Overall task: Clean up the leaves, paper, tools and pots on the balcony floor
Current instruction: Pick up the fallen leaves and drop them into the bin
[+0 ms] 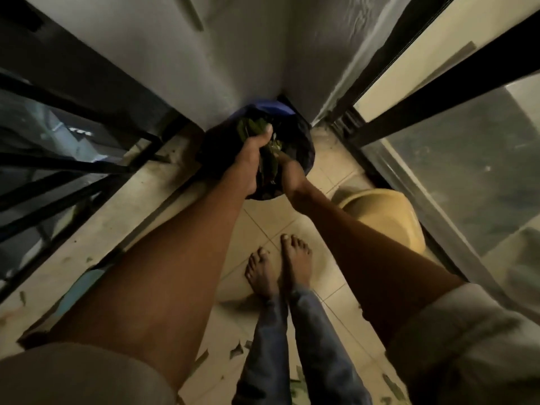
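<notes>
Two hands, left hand (253, 159) and right hand (287, 171) gripping leaves (267, 159) over black bag (305, 147), yellow pot (382, 214) beside.

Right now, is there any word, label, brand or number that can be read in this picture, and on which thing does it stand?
None: no readable text anywhere.
Black bag that both hands hold leaves over: no print visible.
Yellow pot: plain, no label visible.
Blue patch on the ledge: too blurred to tell.
</notes>
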